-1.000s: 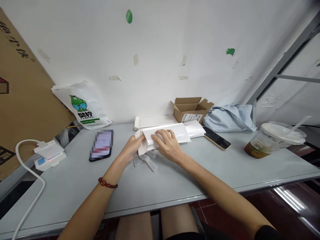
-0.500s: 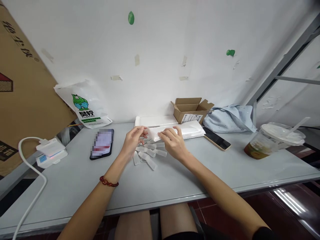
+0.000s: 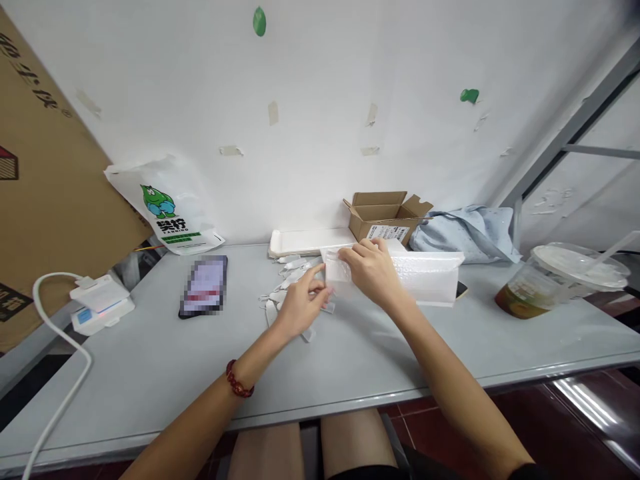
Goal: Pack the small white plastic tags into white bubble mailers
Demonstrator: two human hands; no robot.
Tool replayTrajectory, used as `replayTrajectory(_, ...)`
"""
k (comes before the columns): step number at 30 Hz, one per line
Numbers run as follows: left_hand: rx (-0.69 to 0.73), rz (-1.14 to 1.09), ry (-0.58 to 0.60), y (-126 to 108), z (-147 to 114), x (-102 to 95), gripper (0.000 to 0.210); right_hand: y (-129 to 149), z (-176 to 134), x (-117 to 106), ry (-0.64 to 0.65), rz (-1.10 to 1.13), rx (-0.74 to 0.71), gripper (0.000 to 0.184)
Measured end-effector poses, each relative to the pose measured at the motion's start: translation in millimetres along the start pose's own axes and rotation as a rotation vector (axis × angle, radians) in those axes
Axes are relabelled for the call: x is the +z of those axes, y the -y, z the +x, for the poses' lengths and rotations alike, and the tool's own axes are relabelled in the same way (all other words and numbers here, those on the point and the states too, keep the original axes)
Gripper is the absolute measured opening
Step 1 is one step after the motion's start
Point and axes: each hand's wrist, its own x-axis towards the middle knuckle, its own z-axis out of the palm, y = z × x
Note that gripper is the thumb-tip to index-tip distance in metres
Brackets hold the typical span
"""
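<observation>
A long white bubble-wrap bag [image 3: 427, 273] is held a little above the table, its free end reaching to the right. My right hand [image 3: 373, 267] grips it near its left end, fingers bent over the top edge. My left hand [image 3: 303, 300] is at the bag's left end, with curled fingers and thumb closed at the edge; the exact contact is partly hidden. Beneath and behind my left hand lies a loose pile of small translucent white plastic pieces [image 3: 295, 273], which the hand partly covers.
Against the wall stand a flat white stack [image 3: 310, 240], an open cardboard box [image 3: 383, 220] and a light blue cloth bundle [image 3: 467, 233]. A drink cup [image 3: 545, 280] is at right. A phone [image 3: 204, 287], a white printed bag [image 3: 170, 213] and a white charger [image 3: 103, 303] with cable occupy the left.
The bag has swung down and right toward me, now covering most of the right-hand phone. Both hands have shifted right, my left hand also moving lower.
</observation>
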Motion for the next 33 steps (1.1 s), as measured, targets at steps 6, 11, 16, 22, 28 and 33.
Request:
replayTrajectory(6,0.124,0.319,0.052,1.2,-8.3,10.5,0.036,-20.4,3.8,4.7,0.438,0.218,0.135,0.025)
replayTrajectory(11,0.288,0.660,0.204,5.5,-12.2,11.3,0.025,-21.2,1.7,13.6,0.568,0.232,0.146,0.024)
replayTrajectory(16,0.405,0.845,0.298,5.3,-13.3,11.7,0.026,-16.1,2.9,13.3,0.649,0.169,0.128,0.022)
replayTrajectory(22,0.447,0.893,0.350,6.7,-13.4,11.5,0.026,-10.8,4.4,12.0,0.703,0.098,0.128,0.021)
replayTrajectory(28,0.464,0.922,0.369,6.2,-15.8,13.2,0.025,-7.7,4.6,15.6,0.718,0.090,0.128,0.018)
replayTrajectory(33,0.448,0.940,0.406,3.4,-17.4,13.4,0.032,-6.6,4.6,15.8,0.714,0.086,0.120,0.019)
